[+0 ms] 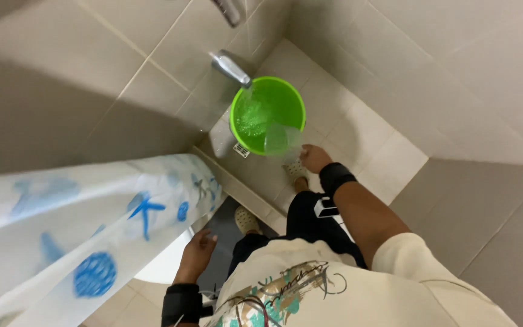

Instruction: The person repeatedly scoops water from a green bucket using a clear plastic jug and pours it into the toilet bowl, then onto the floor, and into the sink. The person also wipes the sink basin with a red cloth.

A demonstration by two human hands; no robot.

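Filling green bucket under wall tap on tiled shower floor; right hand pinched clear cup at rim. Left hand hung loosely curled beside curtain. Steady grip seemed needed.

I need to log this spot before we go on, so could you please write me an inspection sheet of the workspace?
Surface: beige tiled floor, wet near the bucket.
Job's things: green bucket under a running wall tap; clear plastic container at its rim.
Clutter: nothing seen.
Grippers: right hand holds the container; left hand open, by the curtain.
Cables: nothing seen.
Surroundings: white shower curtain with blue sea shapes; tiled walls.
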